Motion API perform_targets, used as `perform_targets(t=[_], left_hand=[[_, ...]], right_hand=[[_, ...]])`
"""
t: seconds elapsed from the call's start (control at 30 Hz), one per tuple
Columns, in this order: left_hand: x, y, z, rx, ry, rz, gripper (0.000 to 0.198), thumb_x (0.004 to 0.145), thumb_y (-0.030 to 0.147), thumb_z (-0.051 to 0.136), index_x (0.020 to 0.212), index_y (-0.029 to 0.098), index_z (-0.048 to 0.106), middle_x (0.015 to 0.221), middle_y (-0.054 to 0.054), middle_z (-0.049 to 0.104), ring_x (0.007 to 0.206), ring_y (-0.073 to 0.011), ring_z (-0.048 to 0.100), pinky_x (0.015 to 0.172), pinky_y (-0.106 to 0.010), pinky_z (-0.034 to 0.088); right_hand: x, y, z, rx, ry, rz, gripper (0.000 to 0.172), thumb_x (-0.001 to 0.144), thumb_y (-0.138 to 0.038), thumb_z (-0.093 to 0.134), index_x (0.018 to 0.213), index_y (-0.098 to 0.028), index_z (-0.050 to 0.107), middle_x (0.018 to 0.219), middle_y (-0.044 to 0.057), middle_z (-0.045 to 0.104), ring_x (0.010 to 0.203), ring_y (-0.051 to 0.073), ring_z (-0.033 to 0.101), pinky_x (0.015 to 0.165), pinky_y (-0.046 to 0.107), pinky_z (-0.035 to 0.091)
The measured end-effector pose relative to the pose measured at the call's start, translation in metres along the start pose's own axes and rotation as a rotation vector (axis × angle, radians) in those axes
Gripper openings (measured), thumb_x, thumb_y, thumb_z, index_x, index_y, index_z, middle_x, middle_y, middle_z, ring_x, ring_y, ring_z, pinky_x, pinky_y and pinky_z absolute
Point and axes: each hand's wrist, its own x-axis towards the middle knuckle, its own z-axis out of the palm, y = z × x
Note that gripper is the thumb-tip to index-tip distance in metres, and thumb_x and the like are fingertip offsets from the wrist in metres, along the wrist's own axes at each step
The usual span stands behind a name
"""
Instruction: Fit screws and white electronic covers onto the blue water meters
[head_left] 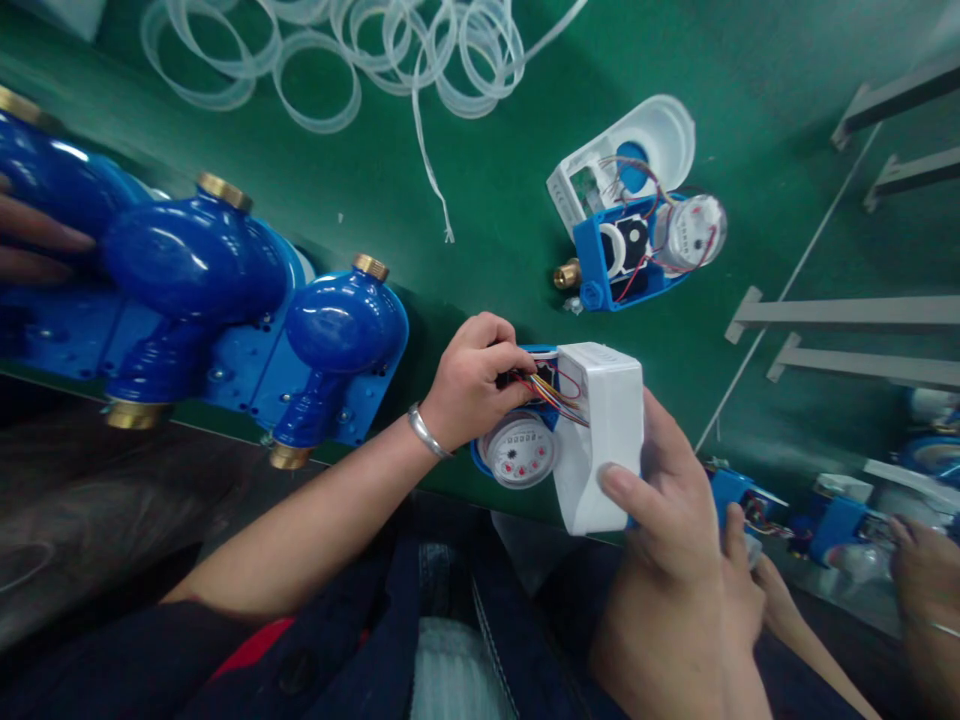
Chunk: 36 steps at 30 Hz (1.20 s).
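Note:
My left hand [482,385], with a silver bangle at the wrist, pinches a bundle of coloured wires [556,396] over a blue meter housing. Just below the fingers lies the round clear meter dial [517,450] with red pointers. On the right, my right hand [675,490] grips a white plastic cover [600,430], thumb on its lower face. The wires run from the housing into this cover, which stands tilted on its side beside the dial. My left fingertips hide part of the housing's inside.
Blue meters with brass ends [345,325] line the left, a person's hand [37,235] on one. Clear plastic rings [319,80] lie at the back. An opened meter [637,245] sits behind the cover. Other people's hands [926,570] work at the lower right near metal bars [862,312].

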Motion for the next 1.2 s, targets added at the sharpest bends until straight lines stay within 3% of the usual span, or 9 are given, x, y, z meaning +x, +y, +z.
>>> perform_targets(t=[0.1,0.23,0.43,0.63,0.83,1.0,1.1,1.2], left_hand=[[0.002,0.001,-0.005,-0.027,-0.071,0.028,0.013,0.072,0.023,0.061,0.084,0.020,0.065,0.079,-0.002,0.050,0.075,-0.0120,0.049,0.067,-0.028,0.046],[0.003,-0.001,-0.010,-0.063,-0.143,0.093,0.006,0.072,0.025,0.062,0.072,0.021,0.067,0.080,-0.003,0.050,0.078,-0.0128,0.051,0.068,-0.029,0.047],[-0.001,-0.003,0.004,-0.095,0.037,-0.027,0.006,0.070,0.017,0.062,0.064,0.017,0.065,0.073,-0.001,0.048,0.071,-0.0111,0.050,0.063,-0.027,0.048],[0.000,0.000,0.009,-0.069,0.112,-0.093,0.012,0.068,0.015,0.061,0.057,0.015,0.062,0.070,-0.001,0.049,0.068,-0.0109,0.049,0.060,-0.026,0.046],[0.000,0.002,0.009,-0.115,0.096,-0.107,0.024,0.071,0.011,0.055,0.047,0.014,0.051,0.070,-0.002,0.048,0.068,-0.0105,0.048,0.060,-0.025,0.045],[0.005,-0.001,0.005,-0.101,0.017,-0.094,0.026,0.071,0.010,0.053,0.046,0.014,0.050,0.070,-0.001,0.049,0.068,-0.0102,0.049,0.060,-0.024,0.044],[0.006,-0.003,-0.002,-0.117,-0.079,-0.083,0.017,0.072,0.009,0.055,0.056,0.014,0.057,0.081,-0.003,0.053,0.079,-0.0115,0.053,0.069,-0.025,0.047],[-0.001,-0.001,-0.006,-0.184,-0.010,-0.146,0.007,0.071,0.011,0.058,0.068,0.015,0.063,0.098,-0.006,0.054,0.096,-0.0152,0.054,0.084,-0.030,0.047]], right_hand=[[0.000,0.000,0.000,-0.024,-0.003,-0.003,0.061,0.069,-0.040,0.065,0.124,-0.027,0.045,0.126,0.003,0.050,0.113,0.029,0.048,0.095,0.049,0.040],[0.002,0.002,-0.002,-0.025,-0.013,-0.012,0.060,0.069,-0.040,0.064,0.125,-0.027,0.044,0.125,0.003,0.051,0.112,0.029,0.049,0.094,0.048,0.041],[0.001,-0.001,0.002,-0.069,0.007,-0.005,0.060,0.070,-0.037,0.064,0.126,-0.026,0.043,0.127,0.003,0.049,0.115,0.028,0.046,0.097,0.046,0.038],[-0.004,-0.001,0.012,-0.362,0.057,-0.026,0.064,0.071,-0.034,0.064,0.130,-0.029,0.038,0.137,0.003,0.036,0.125,0.029,0.033,0.106,0.051,0.023],[-0.007,-0.002,0.032,-0.656,0.100,-0.124,0.065,0.071,-0.032,0.063,0.130,-0.029,0.036,0.142,0.006,0.024,0.130,0.029,0.025,0.104,0.051,0.027],[-0.006,0.001,0.039,-0.763,0.138,-0.144,0.062,0.073,-0.033,0.059,0.130,-0.026,0.037,0.141,0.010,0.026,0.128,0.029,0.028,0.101,0.052,0.031],[-0.004,0.005,0.040,-0.808,0.157,-0.151,0.060,0.074,-0.034,0.058,0.130,-0.024,0.037,0.140,0.011,0.027,0.127,0.028,0.030,0.100,0.051,0.032],[-0.002,0.008,0.041,-0.831,0.170,-0.162,0.059,0.075,-0.034,0.057,0.129,-0.021,0.038,0.139,0.013,0.027,0.127,0.028,0.029,0.100,0.050,0.033]])
